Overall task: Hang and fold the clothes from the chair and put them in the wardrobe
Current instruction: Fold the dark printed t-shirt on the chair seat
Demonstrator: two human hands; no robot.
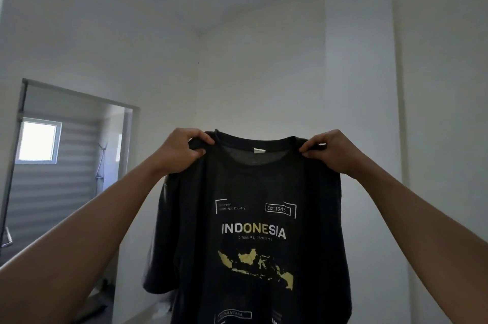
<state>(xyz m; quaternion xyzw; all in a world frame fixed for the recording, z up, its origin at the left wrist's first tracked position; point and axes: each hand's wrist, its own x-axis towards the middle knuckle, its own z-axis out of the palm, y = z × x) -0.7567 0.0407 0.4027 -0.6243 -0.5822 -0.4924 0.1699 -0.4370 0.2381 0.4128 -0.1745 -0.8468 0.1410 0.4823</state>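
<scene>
Dark cotton T-shirt [253, 218] held up in mid-air, print facing the viewer: left hand [179, 150] pinches one shoulder seam, right hand [331, 150] the other. White walls [264, 72] behind; doorway [71, 165] at left.

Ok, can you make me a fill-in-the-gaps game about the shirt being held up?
The big word on the dark T-shirt is ____. The left hand and the right hand each pinch one ____ of it. The map printed under the word is coloured ____.
Missing words: INDONESIA; shoulder; yellow.
</scene>
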